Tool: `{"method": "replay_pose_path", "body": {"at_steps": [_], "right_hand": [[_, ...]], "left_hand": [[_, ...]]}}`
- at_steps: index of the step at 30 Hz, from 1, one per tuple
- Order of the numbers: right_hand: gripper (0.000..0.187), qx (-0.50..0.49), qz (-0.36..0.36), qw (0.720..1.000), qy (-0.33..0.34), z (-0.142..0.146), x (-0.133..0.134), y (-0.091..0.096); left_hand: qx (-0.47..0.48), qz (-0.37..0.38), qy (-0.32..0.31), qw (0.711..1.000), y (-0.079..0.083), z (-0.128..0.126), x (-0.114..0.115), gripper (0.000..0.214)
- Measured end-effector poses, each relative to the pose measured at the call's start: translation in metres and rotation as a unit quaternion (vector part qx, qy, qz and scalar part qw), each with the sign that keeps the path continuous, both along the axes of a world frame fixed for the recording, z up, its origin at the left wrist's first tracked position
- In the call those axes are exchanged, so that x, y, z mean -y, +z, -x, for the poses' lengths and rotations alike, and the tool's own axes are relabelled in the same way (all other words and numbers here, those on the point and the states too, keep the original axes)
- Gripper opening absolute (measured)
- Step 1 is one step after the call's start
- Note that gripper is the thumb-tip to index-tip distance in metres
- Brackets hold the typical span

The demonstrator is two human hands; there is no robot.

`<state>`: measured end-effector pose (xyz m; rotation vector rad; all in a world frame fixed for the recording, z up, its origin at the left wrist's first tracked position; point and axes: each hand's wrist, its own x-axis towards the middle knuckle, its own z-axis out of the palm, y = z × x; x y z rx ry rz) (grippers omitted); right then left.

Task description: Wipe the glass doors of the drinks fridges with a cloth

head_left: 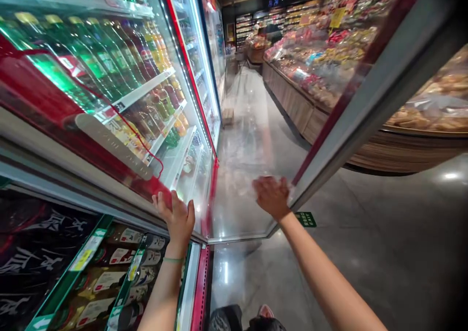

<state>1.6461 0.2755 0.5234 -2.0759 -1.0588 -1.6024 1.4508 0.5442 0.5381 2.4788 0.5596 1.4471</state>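
Observation:
My left hand (pixel 176 220) is raised at the red lower edge of a glass cooler door (pixel 120 167). Its fingers are stretched apart, with nothing in them. A long pale handle (pixel 113 146) and a thin red cord (pixel 137 135) are just beyond it. My right hand (pixel 272 195) lies flat, fingers spread and slightly blurred, against a second glass door (pixel 243 194). It is beside that door's grey and red frame (pixel 340 107). This door stands out over the floor, angled away from the cooler. Whether the left fingertips press the glass I cannot tell.
Soda bottles (pixel 98 53) line the lit cooler shelves. Labelled bottles (pixel 109 277) fill green-edged shelves at lower left. A wood-sided counter (pixel 292 104) heaped with packets stands right of the aisle (pixel 241 107). A green exit sign (pixel 305 219) is on the floor. My feet show below.

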Motion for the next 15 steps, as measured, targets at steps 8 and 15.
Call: {"method": "replay_pose_path", "body": {"at_steps": [8, 15], "right_hand": [[0.081, -0.031, -0.144, 0.988, -0.04, -0.013, -0.031, -0.065], [0.082, -0.029, -0.111, 0.992, -0.059, -0.053, -0.018, -0.128]], "left_hand": [[0.039, -0.103, -0.006, 0.994, -0.087, -0.019, -0.024, 0.083], [0.101, -0.206, -0.008, 0.973, -0.155, -0.04, -0.042, 0.079]]}}
